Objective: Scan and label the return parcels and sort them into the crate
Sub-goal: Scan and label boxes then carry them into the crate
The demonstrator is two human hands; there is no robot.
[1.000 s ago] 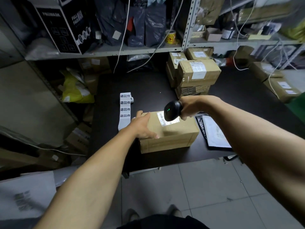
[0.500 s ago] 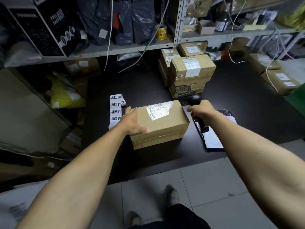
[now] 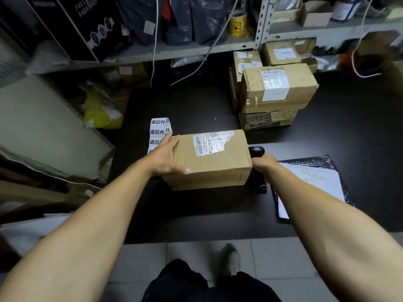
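Near edge, 6 o'clock: the person's shoe on grey floor tiles, dark trousers below it.

Centre of the black table: cardboard parcel, shipping label facing up, torn at its right edge. Left hand grips the parcel's 9 o'clock end, thumb over the top near edge, fingers laid along the side. Right hand is at the parcel's 3 o'clock end, its fingers hidden behind the box; cannot tell whether they hold anything. Black scanner lies on the table just beside that hand.

4 o'clock: black bubble mailer with white papers on it.

10 o'clock of the parcel: strip of return stickers, partly under the left hand.

1 o'clock, farther: stack of taped parcels, labels up.

12 o'clock, far: metal shelf holding dark bags, a black printed carton, and a yellow tape roll.
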